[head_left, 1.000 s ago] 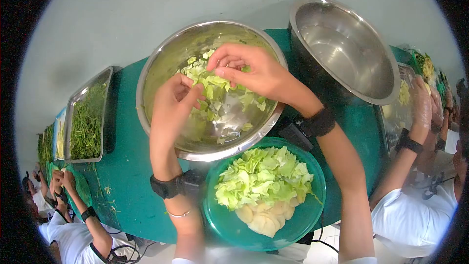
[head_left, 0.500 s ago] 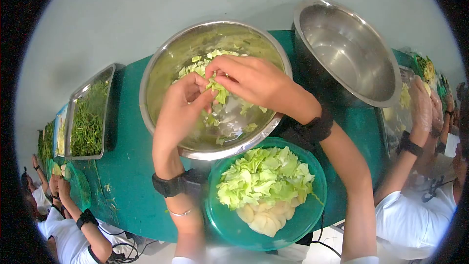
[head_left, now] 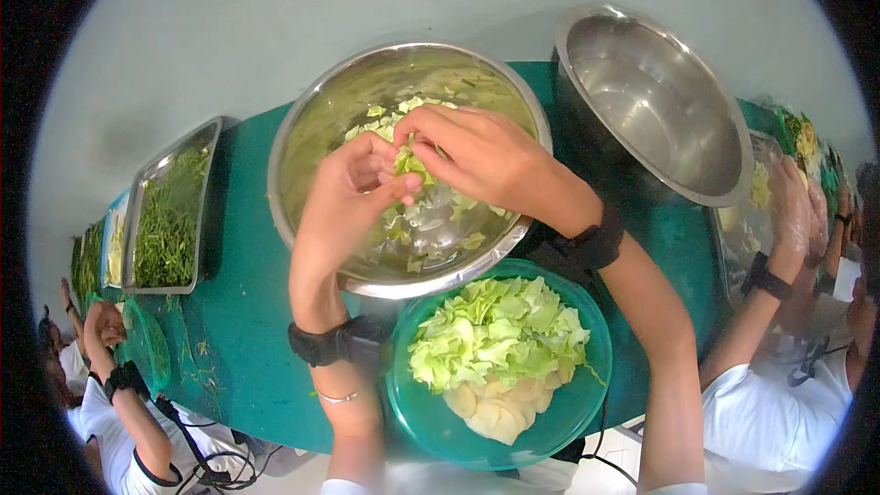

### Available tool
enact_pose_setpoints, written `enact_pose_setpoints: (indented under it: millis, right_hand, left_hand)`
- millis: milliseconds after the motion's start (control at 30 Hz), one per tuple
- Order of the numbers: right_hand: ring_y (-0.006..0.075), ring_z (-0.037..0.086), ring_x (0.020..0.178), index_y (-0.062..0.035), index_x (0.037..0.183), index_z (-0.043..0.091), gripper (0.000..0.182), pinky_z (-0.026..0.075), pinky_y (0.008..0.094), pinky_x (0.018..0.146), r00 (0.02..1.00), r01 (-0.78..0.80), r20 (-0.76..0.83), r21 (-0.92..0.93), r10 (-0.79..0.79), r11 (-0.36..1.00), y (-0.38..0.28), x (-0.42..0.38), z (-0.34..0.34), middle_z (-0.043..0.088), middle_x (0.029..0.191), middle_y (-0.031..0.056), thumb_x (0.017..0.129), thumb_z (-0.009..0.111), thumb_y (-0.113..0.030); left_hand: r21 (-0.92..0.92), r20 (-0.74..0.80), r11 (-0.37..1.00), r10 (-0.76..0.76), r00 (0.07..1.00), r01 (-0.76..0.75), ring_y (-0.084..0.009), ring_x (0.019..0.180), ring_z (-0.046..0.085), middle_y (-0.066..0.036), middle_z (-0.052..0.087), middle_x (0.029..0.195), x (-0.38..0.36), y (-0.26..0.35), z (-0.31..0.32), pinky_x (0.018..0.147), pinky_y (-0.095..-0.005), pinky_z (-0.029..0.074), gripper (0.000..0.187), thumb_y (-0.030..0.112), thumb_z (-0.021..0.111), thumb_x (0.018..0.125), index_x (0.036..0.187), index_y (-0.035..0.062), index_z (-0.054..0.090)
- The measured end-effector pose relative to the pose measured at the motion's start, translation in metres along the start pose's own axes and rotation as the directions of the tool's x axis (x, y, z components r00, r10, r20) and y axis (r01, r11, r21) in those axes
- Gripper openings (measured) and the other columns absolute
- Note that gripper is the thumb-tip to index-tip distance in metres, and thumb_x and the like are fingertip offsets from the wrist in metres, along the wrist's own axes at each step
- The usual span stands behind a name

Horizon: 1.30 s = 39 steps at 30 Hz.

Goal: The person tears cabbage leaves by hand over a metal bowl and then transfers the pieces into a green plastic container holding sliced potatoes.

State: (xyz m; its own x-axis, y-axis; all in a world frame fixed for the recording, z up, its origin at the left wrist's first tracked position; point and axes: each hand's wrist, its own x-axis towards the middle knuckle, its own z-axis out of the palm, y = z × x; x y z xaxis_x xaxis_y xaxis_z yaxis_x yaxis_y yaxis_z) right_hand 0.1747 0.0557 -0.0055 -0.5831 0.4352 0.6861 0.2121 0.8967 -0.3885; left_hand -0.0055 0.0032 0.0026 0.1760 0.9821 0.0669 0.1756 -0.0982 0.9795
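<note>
Over a large steel bowl [head_left: 302, 110], both my hands meet around a pale green leaf [head_left: 410, 165] that looks like cabbage or lettuce. My left hand [head_left: 353, 192] pinches it from the left between thumb and fingers. From the right, the bent fingers of my right hand [head_left: 481, 156] grip the same leaf and partly cover it. Small torn leaf pieces [head_left: 376, 113] lie in the bowl below. Close to me, a green plastic basin [head_left: 412, 417] holds a heap of torn leaves [head_left: 500, 335] and pale round slices [head_left: 500, 412], which look like potato.
A second steel bowl [head_left: 651, 101] leans tilted at the back right. To the left stands a metal tray [head_left: 211, 142] of chopped greens [head_left: 170, 229]. The green table [head_left: 247, 330] carries plant scraps. People work on both sides; a gloved hand [head_left: 788, 206] is at the right.
My hands stay together on the leaf, with small finger shifts. The view has shifted slightly. At the left, another person's hands have moved.
</note>
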Motion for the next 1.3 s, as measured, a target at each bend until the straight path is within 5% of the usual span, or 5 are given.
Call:
enact_pose_setpoints:
  millis: [533, 833, 933, 1233, 1300]
  right_hand:
    - [0.0292, 0.062, 0.068, -0.0078, 0.100, 0.052, 0.018, 0.049, 0.0389, 0.059, 0.995, -0.093, 0.018, -0.014, 0.093, 0.996, -0.003, 0.001, -0.003, 0.061, 0.074, 0.0123, 0.085, 0.058, -0.015]
    - [0.0265, 0.063, 0.071, -0.0057, 0.102, 0.054, 0.024, 0.050, 0.0352, 0.062, 0.962, -0.262, 0.118, 0.146, 0.246, 0.954, -0.002, -0.001, -0.006, 0.062, 0.083, 0.0119, 0.084, 0.062, -0.019]
    - [0.0252, 0.064, 0.071, -0.0047, 0.102, 0.054, 0.026, 0.050, 0.0336, 0.064, 0.984, -0.178, 0.045, 0.223, 0.173, 0.958, 0.003, -0.004, 0.000, 0.062, 0.085, 0.0121, 0.083, 0.063, -0.020]
    - [0.0165, 0.062, 0.075, -0.0006, 0.102, 0.058, 0.026, 0.049, 0.0286, 0.073, 0.900, -0.406, 0.310, 0.336, 0.307, 0.850, 0.003, 0.005, -0.006, 0.064, 0.084, 0.0085, 0.080, 0.067, -0.011]
    - [0.0201, 0.063, 0.071, -0.0008, 0.098, 0.058, 0.025, 0.050, 0.0302, 0.067, 0.916, -0.384, 0.268, 0.363, 0.300, 0.849, 0.003, 0.004, 0.000, 0.064, 0.078, 0.0107, 0.079, 0.068, -0.014]
  left_hand:
    - [-0.056, -0.005, 0.998, 0.011, 1.000, -0.012, -0.0083, 0.067, 0.056, -0.002, 0.059, 0.076, 0.001, -0.003, -0.003, 0.062, -0.0224, 0.046, 0.016, 0.001, 0.068, 0.081, 0.092, 0.0005, 0.056]
    - [0.028, -0.118, 0.999, 0.037, 0.992, -0.033, -0.0092, 0.070, 0.057, -0.002, 0.061, 0.079, -0.001, 0.000, -0.005, 0.063, -0.0232, 0.046, 0.014, 0.002, 0.066, 0.080, 0.091, 0.0009, 0.058]
    - [0.026, -0.153, 0.999, 0.037, 0.987, -0.034, -0.0094, 0.070, 0.058, -0.003, 0.061, 0.080, -0.001, -0.002, -0.004, 0.063, -0.0234, 0.047, 0.013, 0.000, 0.067, 0.079, 0.090, 0.0003, 0.059]
    - [-0.040, -0.091, 0.999, -0.006, 0.996, 0.002, -0.0106, 0.074, 0.061, -0.005, 0.062, 0.080, 0.003, -0.010, -0.004, 0.065, -0.0228, 0.048, 0.016, -0.005, 0.067, 0.076, 0.088, -0.0018, 0.057]
    - [0.004, -0.080, 1.000, 0.002, 0.997, -0.002, -0.0107, 0.074, 0.061, -0.005, 0.062, 0.080, 0.004, -0.014, -0.005, 0.066, -0.0228, 0.048, 0.018, -0.007, 0.067, 0.075, 0.089, -0.0016, 0.056]
